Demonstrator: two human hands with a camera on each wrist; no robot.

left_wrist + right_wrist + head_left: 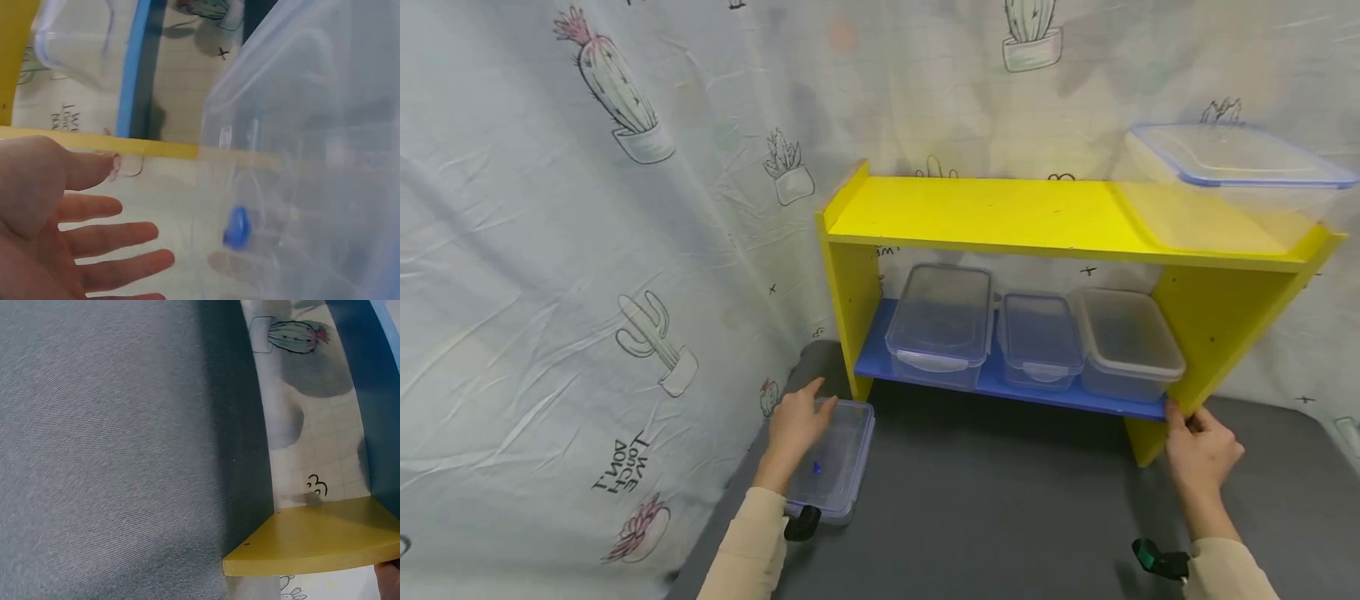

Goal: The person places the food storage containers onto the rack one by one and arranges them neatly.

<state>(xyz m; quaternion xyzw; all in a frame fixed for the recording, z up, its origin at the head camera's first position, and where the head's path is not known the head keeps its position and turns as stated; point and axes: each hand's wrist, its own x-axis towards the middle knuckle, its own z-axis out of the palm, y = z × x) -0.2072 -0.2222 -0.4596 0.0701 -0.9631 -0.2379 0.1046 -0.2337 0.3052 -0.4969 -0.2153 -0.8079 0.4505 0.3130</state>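
Observation:
My left hand (796, 427) is over a clear plastic container (848, 454) with a lid, to the left of a yellow and blue shelf (977, 218). Its fingers look spread and hold nothing in the left wrist view. A small blue thing (238, 228) shows through the container; its kind is unclear. With thumb and fingers, my right hand (1204, 450) grips the front edge of the shelf's right side panel (1240, 333), near the blue board. Only a bit of that hand (389, 582) appears in the right wrist view.
Three clear lidded containers stand on the blue board: a large one (942, 312), a smaller one (1041, 333) and one with a whitish lid (1131, 333). Another container (1232, 158) sits on the yellow top at right. Cactus-print cloth (700, 208) hangs behind the grey table (1000, 492).

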